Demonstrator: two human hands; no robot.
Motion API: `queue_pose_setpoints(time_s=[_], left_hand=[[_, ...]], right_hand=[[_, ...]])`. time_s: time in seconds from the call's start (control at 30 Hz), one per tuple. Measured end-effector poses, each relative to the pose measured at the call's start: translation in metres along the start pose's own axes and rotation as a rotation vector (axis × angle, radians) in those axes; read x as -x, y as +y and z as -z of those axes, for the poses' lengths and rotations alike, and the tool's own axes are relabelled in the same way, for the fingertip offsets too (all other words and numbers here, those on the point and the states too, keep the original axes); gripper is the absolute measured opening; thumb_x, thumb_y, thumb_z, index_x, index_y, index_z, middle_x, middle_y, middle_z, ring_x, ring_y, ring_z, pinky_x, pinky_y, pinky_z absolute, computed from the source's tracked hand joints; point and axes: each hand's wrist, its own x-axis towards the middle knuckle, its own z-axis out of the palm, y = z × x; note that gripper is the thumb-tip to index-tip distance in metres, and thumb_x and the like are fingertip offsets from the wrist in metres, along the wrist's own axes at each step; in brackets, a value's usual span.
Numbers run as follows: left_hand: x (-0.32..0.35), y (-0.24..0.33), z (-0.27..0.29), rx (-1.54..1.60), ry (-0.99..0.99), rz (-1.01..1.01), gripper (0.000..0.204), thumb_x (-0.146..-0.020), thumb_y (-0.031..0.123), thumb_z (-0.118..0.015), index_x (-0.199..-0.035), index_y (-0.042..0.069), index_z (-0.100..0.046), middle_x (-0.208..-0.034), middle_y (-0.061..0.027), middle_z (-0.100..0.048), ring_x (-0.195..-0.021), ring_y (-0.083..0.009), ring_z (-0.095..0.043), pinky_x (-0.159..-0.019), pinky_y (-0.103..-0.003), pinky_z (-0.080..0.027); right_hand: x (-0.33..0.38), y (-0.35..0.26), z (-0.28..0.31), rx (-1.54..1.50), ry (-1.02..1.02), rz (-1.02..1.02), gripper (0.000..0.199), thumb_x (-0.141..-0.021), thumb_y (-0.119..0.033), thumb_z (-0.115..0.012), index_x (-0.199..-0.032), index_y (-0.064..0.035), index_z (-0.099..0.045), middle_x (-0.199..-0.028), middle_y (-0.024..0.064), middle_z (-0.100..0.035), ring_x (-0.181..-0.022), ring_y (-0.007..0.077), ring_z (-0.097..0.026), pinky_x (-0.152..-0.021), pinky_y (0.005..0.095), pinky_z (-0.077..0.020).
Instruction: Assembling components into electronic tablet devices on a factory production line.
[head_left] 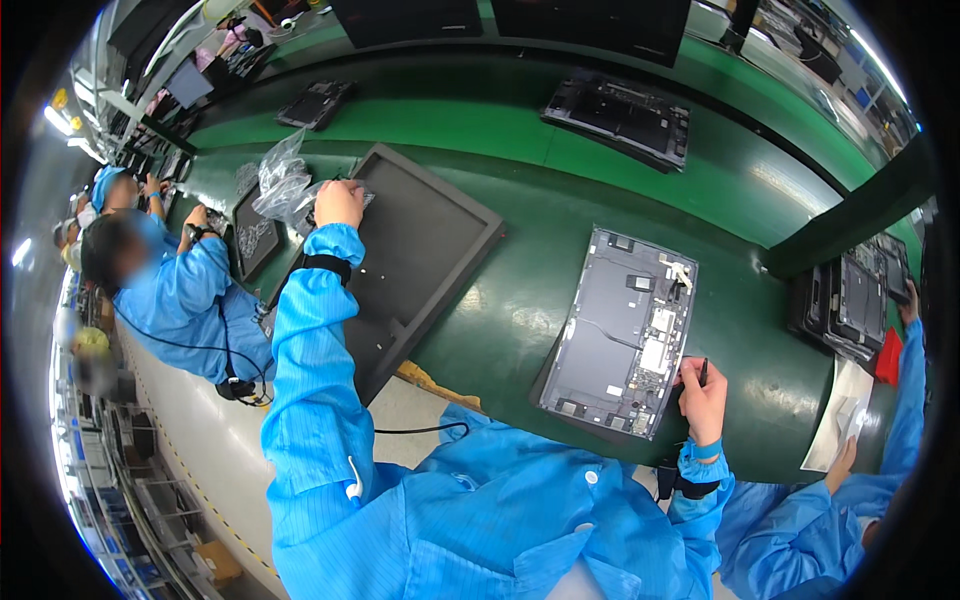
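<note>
My left hand (340,203) is stretched far out over the upper left corner of a dark grey tray (425,250). Its fingers are bent together beside a crumpled clear plastic bag (282,180); what lies between them is too small to make out. At the right edge of an opened laptop base (600,350), my right hand (703,405) is closed around a slim black pen-like tool (704,372), whose kind I cannot tell. Circuit boards show along the laptop's right side, and a white strip (680,272) lies at its upper right corner. A few small pale bits lie in the tray.
Behind, a green conveyor (480,140) carries another laptop base (620,118). Stacked laptop parts (845,305) stand at the right by a dark post (850,215). Co-workers in blue sit on both sides; a smaller parts tray (258,240) is near the left one (190,300).
</note>
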Motion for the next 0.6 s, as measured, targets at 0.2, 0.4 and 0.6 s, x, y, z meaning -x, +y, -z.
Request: queue_pose_setpoints(time_s=[0.2,0.4,0.6], left_hand=[[-0.008,0.043,0.001,0.006,0.046,-0.049,0.018,-0.078,0.023,-0.071,-0.091,0.012,-0.074,-0.09,-0.0155,-0.065,-0.087,-0.0376,-0.063,-0.079,-0.047,-0.051],[-0.023,0.026,-0.011,-0.005,-0.118,-0.002,0.024,-0.076,0.019,-0.066,-0.097,0.007,-0.069,-0.093,-0.0188,-0.069,-0.091,-0.0386,-0.065,-0.082,-0.049,-0.051],[-0.036,0.07,0.03,0.268,0.162,-0.179,0.024,-0.083,0.007,-0.058,-0.105,0.008,-0.066,-0.085,-0.0109,-0.058,-0.076,-0.0278,-0.064,-0.071,-0.037,-0.053]], right_hand=[[0.006,0.003,0.004,-0.014,0.051,-0.02,0.017,-0.095,-0.016,-0.059,-0.092,0.0004,-0.062,-0.067,0.0034,-0.063,-0.04,0.0027,-0.039,-0.036,0.0213,-0.0257],[0.002,-0.006,-0.001,-0.027,0.061,-0.013,0.017,-0.093,-0.015,-0.06,-0.093,0.0012,-0.064,-0.068,0.0034,-0.065,-0.044,0.0028,-0.04,-0.041,0.0217,-0.0292],[-0.016,-0.038,0.011,0.171,0.223,0.245,0.018,-0.091,-0.015,-0.061,-0.093,0.0029,-0.065,-0.073,0.0081,-0.069,-0.06,0.0114,-0.061,-0.057,0.0265,-0.047]])
